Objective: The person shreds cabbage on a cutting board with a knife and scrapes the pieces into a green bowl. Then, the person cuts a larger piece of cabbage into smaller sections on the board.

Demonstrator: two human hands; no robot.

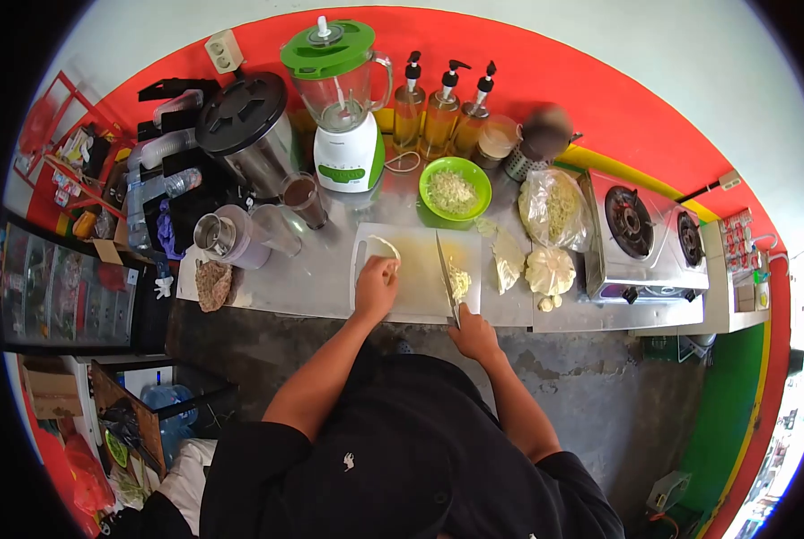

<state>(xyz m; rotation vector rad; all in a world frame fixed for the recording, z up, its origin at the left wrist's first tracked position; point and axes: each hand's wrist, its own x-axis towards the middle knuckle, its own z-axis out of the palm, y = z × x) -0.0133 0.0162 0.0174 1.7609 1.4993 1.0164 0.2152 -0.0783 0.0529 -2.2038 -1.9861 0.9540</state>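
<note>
On the left part of the white cutting board [420, 286], my left hand [377, 287] is closed around a pale leaf piece [386, 244], whose curved edge shows above the fingers. My right hand [474, 334] grips the handle of a long knife [447, 274], its blade pointing away from me over the board. Just right of the blade lies a small heap of shredded cabbage [459, 282]. Behind the board a green bowl [430, 213] holds more shreds. To the right are loose cabbage leaves [508, 259] and a cut cabbage head [550, 271].
A blender [348, 154], pump bottles [441, 119] and a steel container [256, 148] stand along the back. Left of the board are cups [304, 199] and a jug [245, 241]. A plastic bag of shreds [554, 208] and a gas stove [646, 238] are on the right.
</note>
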